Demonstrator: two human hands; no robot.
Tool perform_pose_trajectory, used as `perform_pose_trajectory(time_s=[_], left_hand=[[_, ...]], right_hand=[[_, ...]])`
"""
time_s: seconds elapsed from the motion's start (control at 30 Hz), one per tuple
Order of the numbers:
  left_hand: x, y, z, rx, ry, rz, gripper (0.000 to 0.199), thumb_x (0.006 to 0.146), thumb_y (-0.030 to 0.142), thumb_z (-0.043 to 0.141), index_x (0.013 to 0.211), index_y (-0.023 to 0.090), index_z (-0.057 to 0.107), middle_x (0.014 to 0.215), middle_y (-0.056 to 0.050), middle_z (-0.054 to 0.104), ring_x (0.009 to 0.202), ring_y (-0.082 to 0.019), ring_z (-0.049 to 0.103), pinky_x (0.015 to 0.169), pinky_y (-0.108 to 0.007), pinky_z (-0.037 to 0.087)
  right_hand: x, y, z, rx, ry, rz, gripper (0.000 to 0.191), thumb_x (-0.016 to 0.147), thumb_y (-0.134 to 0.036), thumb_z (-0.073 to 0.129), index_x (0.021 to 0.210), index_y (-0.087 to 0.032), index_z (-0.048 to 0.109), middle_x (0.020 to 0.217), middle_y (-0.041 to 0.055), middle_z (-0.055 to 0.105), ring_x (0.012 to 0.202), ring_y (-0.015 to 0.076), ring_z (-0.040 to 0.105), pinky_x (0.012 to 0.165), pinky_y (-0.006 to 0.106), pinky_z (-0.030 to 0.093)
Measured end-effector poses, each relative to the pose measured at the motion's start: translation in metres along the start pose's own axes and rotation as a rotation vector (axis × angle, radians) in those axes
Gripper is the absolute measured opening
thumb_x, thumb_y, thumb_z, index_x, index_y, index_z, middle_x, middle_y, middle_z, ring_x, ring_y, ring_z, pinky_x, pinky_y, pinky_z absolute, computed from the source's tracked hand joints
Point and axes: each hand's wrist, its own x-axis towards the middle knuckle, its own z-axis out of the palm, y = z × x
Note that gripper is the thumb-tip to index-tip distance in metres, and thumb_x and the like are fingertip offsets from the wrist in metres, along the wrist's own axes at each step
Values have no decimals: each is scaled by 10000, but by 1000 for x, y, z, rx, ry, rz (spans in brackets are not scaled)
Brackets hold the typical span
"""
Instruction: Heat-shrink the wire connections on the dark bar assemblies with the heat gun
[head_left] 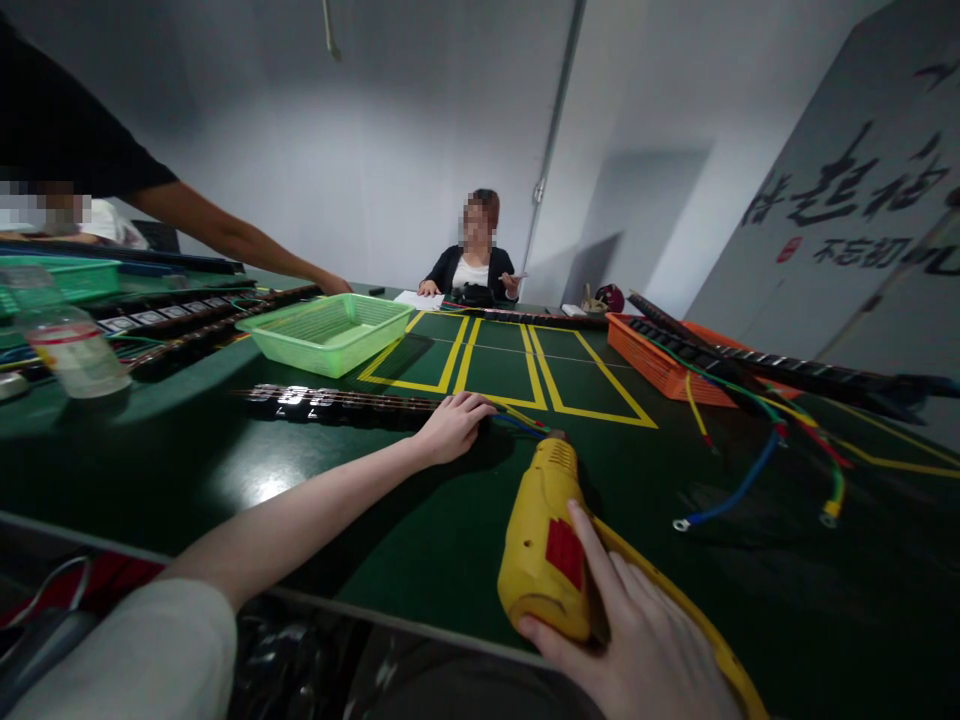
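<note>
right fingers [594, 548] around yellow heat gun [541, 500], "不忘初" [853, 254] on grey wall [885, 95]

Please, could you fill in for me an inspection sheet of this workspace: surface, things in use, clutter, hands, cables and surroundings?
Surface: green table, marked with yellow lines.
Things in use: black strip lying on the table; yellow heat gun, nozzle close to the strip's wires, contact unclear.
Clutter: light green basket; bottle; orange basket with black strips lying across it.
Hands: left hand over the strip's wired end; right hand around the heat gun.
Cables: blue wire with a ring end, at right.
Surroundings: seated person opposite; another person's arm reaching in from the left.
</note>
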Motion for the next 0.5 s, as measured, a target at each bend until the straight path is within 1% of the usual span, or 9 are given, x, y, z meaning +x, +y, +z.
perform_pose_trajectory(time_s=[0.13, 0.27, 0.4, 0.5], left_hand=[[0, 0, 1, 7, 4, -3, 424, 794, 103, 417, 1194, 217, 503, 1206, -61, 533, 1131, -225, 432, 973, -396, 403], [1, -1, 2, 11, 1, -3, 417, 795, 108, 429, 1189, 216, 508, 1208, -57, 537, 1126, -226, 432, 972, -397, 402], [1, -1, 2, 8, -5, -4, 422, 810, 104, 415, 1207, 220, 497, 1235, -56, 527, 1154, -223, 416, 978, -402, 395], [2, 0, 0, -3, -14, -3, 386, 831, 150, 436, 1207, 215, 497, 1242, -59, 527, 1141, -230, 422, 966, -407, 402]], right_hand=[[6, -10, 3, 29, -1, 29, 896, 738, -660, 509, 1435, -181, 213, 895, 94, 656, 795, 255, 649, 649, 374, 546], [15, -24, 9, 85, -32, 43, 916, 724, -645, 542, 1439, -187, 198, 888, 76, 629, 794, 249, 623, 660, 379, 522], [22, -40, 14, 138, -32, 20, 931, 722, -689, 510, 1441, -189, 196, 875, 68, 602, 800, 245, 594, 701, 395, 491], [24, -49, 17, 147, -32, -10, 938, 731, -716, 465, 1447, -180, 181, 877, 77, 597, 806, 248, 582, 717, 396, 473]])
